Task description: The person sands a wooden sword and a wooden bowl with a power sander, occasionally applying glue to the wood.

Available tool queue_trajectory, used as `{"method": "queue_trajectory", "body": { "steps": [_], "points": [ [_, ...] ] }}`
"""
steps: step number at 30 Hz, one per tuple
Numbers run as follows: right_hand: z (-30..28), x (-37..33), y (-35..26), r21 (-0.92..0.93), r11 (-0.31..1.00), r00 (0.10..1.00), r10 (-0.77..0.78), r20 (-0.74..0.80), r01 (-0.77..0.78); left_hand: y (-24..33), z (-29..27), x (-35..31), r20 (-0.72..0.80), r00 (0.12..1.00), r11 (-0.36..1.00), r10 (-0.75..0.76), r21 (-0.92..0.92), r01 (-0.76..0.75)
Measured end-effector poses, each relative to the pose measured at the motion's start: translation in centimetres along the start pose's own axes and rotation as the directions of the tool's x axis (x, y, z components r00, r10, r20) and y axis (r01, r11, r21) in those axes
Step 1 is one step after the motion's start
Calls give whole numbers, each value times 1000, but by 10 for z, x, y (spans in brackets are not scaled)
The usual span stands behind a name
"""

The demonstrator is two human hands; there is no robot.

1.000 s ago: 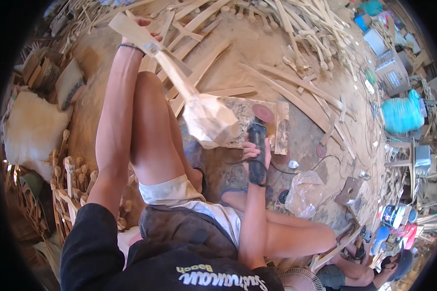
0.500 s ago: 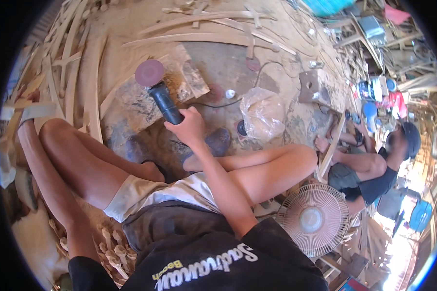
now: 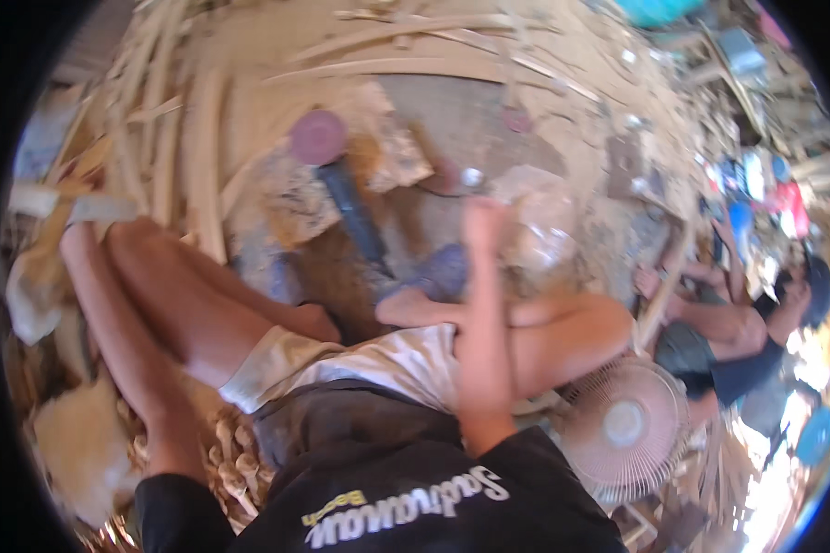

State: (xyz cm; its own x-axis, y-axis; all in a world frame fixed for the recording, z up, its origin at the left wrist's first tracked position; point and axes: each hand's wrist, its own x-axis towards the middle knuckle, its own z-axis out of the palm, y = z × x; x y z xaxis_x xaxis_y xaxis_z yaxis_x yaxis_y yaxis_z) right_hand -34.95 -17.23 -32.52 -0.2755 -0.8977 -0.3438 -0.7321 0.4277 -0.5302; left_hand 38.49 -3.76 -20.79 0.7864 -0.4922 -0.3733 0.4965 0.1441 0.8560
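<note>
An angle grinder with a dark body (image 3: 352, 212) and a round purple sanding disc (image 3: 318, 137) rests on the floor between my feet and a stained board (image 3: 295, 205). My right hand (image 3: 485, 221) is off the grinder, raised to its right near a clear plastic bag (image 3: 537, 217). Motion smears its fingers. At the far left my left hand (image 3: 85, 175) grips a pale cross-shaped piece of wood (image 3: 101, 208) beside my knee, its fingers partly hidden and blurred.
Long curved wooden strips (image 3: 387, 67) lie beyond the boards. More lengths of wood (image 3: 161, 138) are piled at the left. A fan (image 3: 625, 422) stands by my right thigh, and a person (image 3: 738, 350) sits at the right. Carved wooden pieces (image 3: 240, 470) lie by my left hip.
My right hand has let go of the grinder and moved right, toward the plastic bag. The grinder stays on the floor. The whole view has shifted slightly.
</note>
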Motion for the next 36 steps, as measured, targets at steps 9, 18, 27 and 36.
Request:
{"method": "queue_trajectory", "body": {
  "steps": [9, 18, 27, 36],
  "points": [
    [-33, 212, 214, -701, 709, 958, -247, -149, 74, 30, 151, 16, 215, 976, 976, 31, -216, 17],
    [-28, 164, 149, -495, 844, 964, 88, -251, -206, 24, 92, 3, 105, 990, 978, 97, -195, -75],
    [-93, 119, 35, 285, 911, 842, -111, -528, 299, 14, 92, 1, -156, 982, 954, 105, -264, -144],
    [-107, -186, -305, 534, 248, 441, -857, -268, 808, 9, 109, -19, -228, 971, 960, 74, -246, -131]
  ]
}}
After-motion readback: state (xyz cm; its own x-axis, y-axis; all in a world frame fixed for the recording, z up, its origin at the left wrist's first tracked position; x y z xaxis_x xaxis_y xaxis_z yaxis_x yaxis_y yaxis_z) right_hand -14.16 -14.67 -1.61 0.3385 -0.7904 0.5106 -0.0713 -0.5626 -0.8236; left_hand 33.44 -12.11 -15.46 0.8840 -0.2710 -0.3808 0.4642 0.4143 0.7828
